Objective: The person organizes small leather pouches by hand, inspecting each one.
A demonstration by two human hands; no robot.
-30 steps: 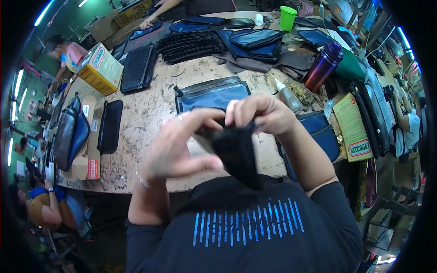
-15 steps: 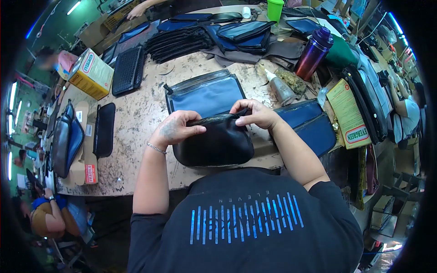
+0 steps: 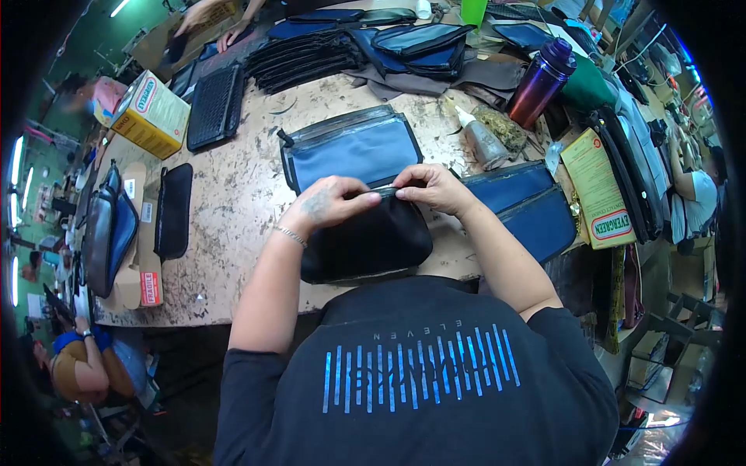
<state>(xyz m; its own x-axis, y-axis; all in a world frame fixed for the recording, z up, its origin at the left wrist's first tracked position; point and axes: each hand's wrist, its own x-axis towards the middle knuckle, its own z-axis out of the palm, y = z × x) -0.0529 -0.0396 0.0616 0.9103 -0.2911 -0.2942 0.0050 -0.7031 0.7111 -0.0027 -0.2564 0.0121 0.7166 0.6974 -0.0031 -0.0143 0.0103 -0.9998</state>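
Note:
A black leather pouch piece [image 3: 371, 242] is tilted in front of my chest at the table's near edge. My left hand [image 3: 332, 203] pinches its top edge near the middle, thumb on the near side. Close beside it, my right hand [image 3: 432, 189] grips the same edge between thumb and fingers. Just beyond both hands lies a blue-lined bag panel [image 3: 356, 159] with a black zipper strip across its top. To the right of my right hand rests another blue-lined panel [image 3: 522, 208]. The fingertips' undersides are hidden.
A purple-red bottle [image 3: 536, 89] and a grey glue bottle [image 3: 486, 141] stand at the right. Yellow tins [image 3: 151, 116] flank the table. Stacked black pieces [image 3: 303, 60] lie at the back, near a co-worker's hands [image 3: 227, 37]. A cardboard box [image 3: 137, 272] sits left.
My left hand has slid right along the top edge, closer to my right hand. The pouch piece's top edge looks straighter. The co-worker's hands have come further into view at the back.

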